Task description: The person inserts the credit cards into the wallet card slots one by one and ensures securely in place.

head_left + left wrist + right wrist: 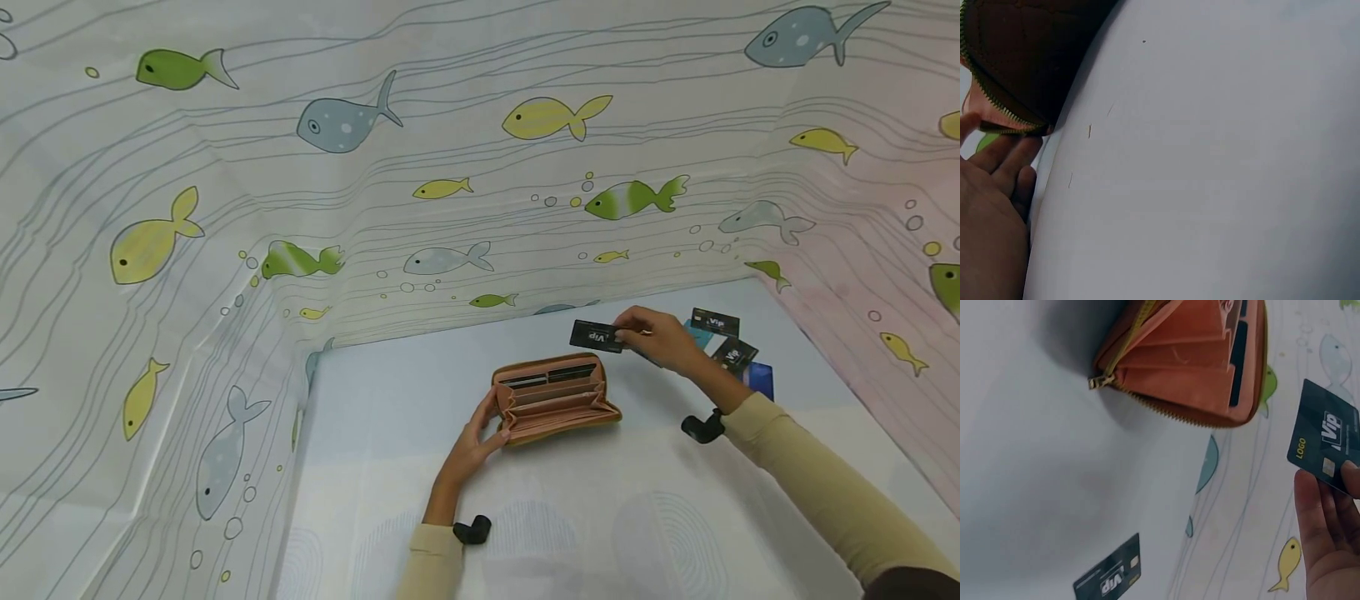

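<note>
Left hand (474, 440) steadied the open wallet (553, 398), some slots filled; right hand (660, 337) pinched a VIP card (596, 336); loose cards (731, 346) remained at 3 o'clock.

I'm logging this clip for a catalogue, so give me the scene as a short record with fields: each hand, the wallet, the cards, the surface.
left hand: fingers on the wallet's left end
right hand: pinches a dark VIP card above the table
wallet: pink, unzipped, lying open, cards in its slots
loose cards: several on the table behind the right hand
table: pale, fish-print sheet behind
</note>
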Available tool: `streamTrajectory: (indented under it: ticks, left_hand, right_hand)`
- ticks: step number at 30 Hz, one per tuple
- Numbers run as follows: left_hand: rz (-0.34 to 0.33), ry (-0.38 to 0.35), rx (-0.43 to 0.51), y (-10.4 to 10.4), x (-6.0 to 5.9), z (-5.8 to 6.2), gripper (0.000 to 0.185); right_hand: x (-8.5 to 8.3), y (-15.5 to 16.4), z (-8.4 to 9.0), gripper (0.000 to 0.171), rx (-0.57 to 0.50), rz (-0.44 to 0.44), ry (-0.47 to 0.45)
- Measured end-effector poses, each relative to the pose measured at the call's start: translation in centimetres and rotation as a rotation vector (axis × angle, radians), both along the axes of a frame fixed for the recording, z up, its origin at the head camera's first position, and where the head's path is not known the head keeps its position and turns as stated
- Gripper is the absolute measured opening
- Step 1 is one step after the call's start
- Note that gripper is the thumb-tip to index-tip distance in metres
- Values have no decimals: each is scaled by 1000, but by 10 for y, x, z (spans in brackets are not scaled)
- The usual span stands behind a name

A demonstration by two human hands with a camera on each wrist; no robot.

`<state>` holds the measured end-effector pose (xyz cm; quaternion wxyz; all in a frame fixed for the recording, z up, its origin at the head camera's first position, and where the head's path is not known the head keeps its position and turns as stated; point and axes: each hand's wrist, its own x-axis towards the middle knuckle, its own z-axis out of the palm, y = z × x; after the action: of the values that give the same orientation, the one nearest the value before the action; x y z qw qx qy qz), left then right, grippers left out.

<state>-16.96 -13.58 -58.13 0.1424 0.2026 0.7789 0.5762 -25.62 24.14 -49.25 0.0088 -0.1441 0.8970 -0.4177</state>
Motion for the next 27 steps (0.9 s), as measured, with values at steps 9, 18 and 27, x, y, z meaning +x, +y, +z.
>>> streamTrajectory:
  ticks: [9, 18, 27]
  left_hand:
    - [10, 1, 4, 0, 0, -1, 79]
    - [10, 10, 17, -1, 0, 2, 78]
    - [7, 3, 3, -1, 1, 3, 78]
  right_hand:
    - [-4, -32, 6, 14, 5, 99, 40]
    - [-12, -59, 1, 13, 72, 206, 154]
    - [-18, -77, -8, 12, 62, 249, 183]
